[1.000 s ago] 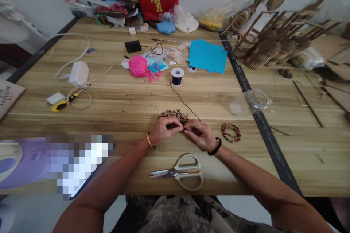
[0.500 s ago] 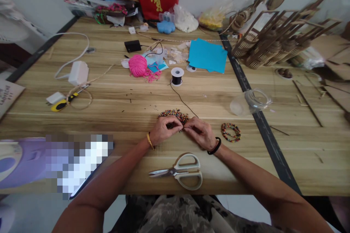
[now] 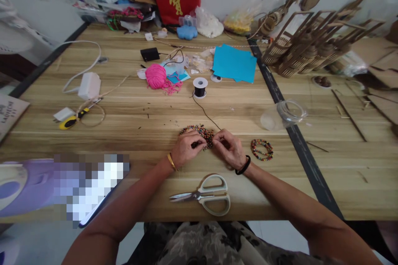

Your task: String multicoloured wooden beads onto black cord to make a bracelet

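Observation:
My left hand (image 3: 188, 148) is closed in a pinch at the near edge of a pile of small multicoloured beads (image 3: 205, 133). What lies between its fingertips is too small to make out. My right hand (image 3: 230, 149) pinches a thin black cord (image 3: 206, 114) just right of the pile, fingertips a little apart from the left ones. This cord runs back to a white-rimmed spool (image 3: 200, 87). A coiled string of coloured beads (image 3: 262, 149) lies to the right of my right hand. Scissors with pale handles (image 3: 200, 195) rest in front of me.
Pink yarn (image 3: 156, 76), blue sheets (image 3: 234, 64) and a clear plastic bag (image 3: 284, 115) lie farther back. A yellow-black screwdriver (image 3: 68, 122) and a white adapter (image 3: 89, 85) are at left. Bamboo-like models (image 3: 311, 51) stand at back right. A phone (image 3: 104, 198) lies near the front left.
My hands' fingertips have parted slightly, the left moving a little left and the right a little right and away. The camera view has shifted slightly.

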Motion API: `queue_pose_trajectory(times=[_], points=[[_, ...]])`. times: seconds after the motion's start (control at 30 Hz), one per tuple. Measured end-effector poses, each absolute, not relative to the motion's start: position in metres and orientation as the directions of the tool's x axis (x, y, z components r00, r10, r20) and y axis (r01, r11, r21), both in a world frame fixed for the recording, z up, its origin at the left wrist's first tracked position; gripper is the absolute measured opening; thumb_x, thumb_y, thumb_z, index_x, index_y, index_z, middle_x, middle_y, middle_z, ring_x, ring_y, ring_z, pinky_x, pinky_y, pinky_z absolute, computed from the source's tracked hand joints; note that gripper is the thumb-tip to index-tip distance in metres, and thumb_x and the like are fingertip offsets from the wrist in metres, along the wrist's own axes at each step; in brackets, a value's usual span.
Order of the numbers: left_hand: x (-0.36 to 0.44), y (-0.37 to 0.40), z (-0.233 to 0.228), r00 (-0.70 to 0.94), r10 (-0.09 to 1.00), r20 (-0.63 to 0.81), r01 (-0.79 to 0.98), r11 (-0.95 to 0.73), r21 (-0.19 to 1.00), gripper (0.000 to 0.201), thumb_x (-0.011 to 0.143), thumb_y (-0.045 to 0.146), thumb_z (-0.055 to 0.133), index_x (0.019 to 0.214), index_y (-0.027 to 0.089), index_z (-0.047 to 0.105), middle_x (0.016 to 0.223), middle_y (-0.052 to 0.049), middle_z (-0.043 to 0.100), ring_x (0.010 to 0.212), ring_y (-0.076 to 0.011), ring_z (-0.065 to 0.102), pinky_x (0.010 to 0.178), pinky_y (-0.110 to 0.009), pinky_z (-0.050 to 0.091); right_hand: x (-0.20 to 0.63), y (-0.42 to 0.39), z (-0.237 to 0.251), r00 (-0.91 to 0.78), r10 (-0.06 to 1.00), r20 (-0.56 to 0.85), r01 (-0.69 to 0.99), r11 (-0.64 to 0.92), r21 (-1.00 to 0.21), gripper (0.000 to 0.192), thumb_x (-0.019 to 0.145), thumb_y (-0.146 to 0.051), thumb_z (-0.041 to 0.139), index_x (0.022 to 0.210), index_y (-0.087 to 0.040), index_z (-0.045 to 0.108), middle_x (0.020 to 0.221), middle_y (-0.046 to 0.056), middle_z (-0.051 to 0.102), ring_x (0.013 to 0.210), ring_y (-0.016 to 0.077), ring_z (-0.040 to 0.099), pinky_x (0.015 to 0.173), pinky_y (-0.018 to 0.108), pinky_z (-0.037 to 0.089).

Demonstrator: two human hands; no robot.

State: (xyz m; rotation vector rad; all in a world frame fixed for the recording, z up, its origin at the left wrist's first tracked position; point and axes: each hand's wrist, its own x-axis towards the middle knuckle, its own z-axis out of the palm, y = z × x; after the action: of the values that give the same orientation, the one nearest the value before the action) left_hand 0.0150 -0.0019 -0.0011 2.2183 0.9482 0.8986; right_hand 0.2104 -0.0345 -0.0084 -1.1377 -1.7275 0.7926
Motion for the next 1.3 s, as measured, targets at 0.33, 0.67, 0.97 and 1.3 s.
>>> queue_pose_trajectory(times=[0.33,0.67,0.97,1.3], points=[[0.017,-0.011,0.002,0.710,0.649,0.274,0.539,-0.751,0.381,0.017,0.090,0.026,0.057,0.085,0.016,0.070,0.086,-0.007,0.062,0.093,-0.0230,0.050,0.091,-0.039,0.042,0.209,-0.035,-0.006,-0.173,0.922,0.346,0.354,0.386,-0.852,0.010,0.090,-0.026,0.055,0.083,-0.019,0.058,0.076,0.002,0.059,0.064,0.0134,0.054,0.055,0.025,0.043],[0.017,-0.010,0.001,0.724,0.637,0.263,0.555,-0.765,0.326,0.017,0.091,0.024,0.055,0.086,0.016,0.069,0.085,-0.007,0.062,0.091,-0.0220,0.050,0.090,-0.038,0.043,0.209,-0.035,-0.005,-0.178,0.919,0.352,0.353,0.393,-0.849,0.014,0.091,-0.030,0.056,0.083,-0.018,0.058,0.075,0.002,0.059,0.062,0.0125,0.053,0.055,0.025,0.042],[0.016,-0.009,-0.001,0.711,0.639,0.292,0.555,-0.766,0.324,0.018,0.091,0.022,0.054,0.085,0.016,0.070,0.083,-0.006,0.063,0.091,-0.0212,0.052,0.090,-0.037,0.044,0.209,-0.035,-0.004,-0.186,0.924,0.335,0.346,0.381,-0.858,0.012,0.091,-0.029,0.056,0.084,-0.019,0.058,0.074,0.002,0.059,0.060,0.0124,0.052,0.054,0.025,0.042],[0.015,0.001,0.001,0.399,0.850,0.342,0.348,-0.486,0.802,0.006,0.080,0.017,0.068,0.075,0.015,0.070,0.073,-0.004,0.072,0.070,-0.0160,0.061,0.080,-0.033,0.047,0.209,-0.035,-0.006,-0.200,0.918,0.342,0.334,0.392,-0.857,0.012,0.091,-0.028,0.055,0.083,-0.019,0.057,0.074,0.002,0.058,0.061,0.0123,0.053,0.054,0.025,0.042]])
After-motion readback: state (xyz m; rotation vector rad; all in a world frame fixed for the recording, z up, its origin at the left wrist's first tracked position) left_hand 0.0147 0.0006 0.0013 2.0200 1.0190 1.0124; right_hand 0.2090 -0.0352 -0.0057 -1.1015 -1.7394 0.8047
